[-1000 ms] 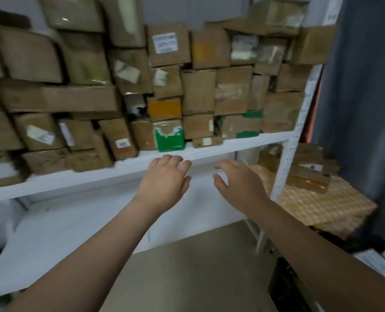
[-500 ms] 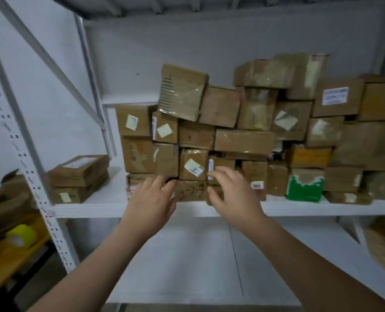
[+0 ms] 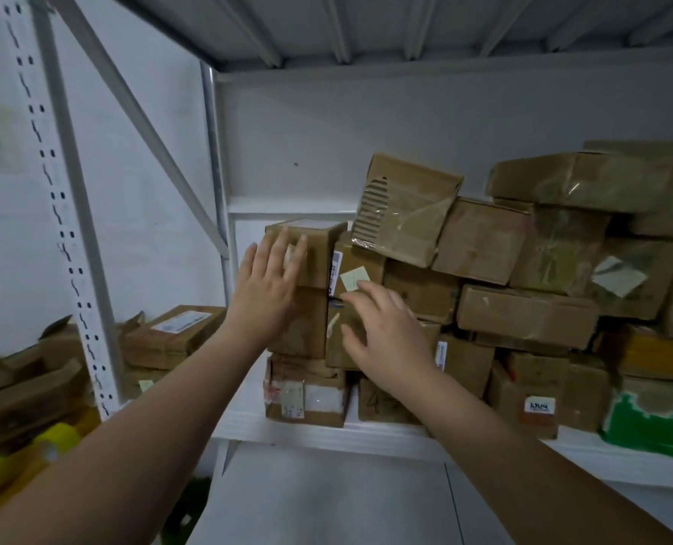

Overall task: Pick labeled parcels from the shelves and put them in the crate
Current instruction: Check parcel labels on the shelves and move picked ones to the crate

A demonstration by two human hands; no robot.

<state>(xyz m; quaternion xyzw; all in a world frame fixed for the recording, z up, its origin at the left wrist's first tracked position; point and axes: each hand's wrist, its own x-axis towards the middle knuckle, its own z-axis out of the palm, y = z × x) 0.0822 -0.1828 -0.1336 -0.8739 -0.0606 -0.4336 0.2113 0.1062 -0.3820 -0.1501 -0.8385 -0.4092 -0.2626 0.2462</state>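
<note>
The left hand lay flat, fingers straight and spread, against the front face of the top-left parcel. That parcel sat atop the stack at the left end of the white shelf, end face outward, its long axis seemingly running back toward the wall. The right hand hovered relaxed, gripping nothing, before the neighbouring pale-labelled parcel.

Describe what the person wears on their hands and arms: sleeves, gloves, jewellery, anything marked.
The left hand and the right hand are bare: no gloves, rings or wristbands show. The left forearm and the right forearm are also uncovered. No sleeve, watch, strap or marking is visible anywhere up to the frame edge.
</note>
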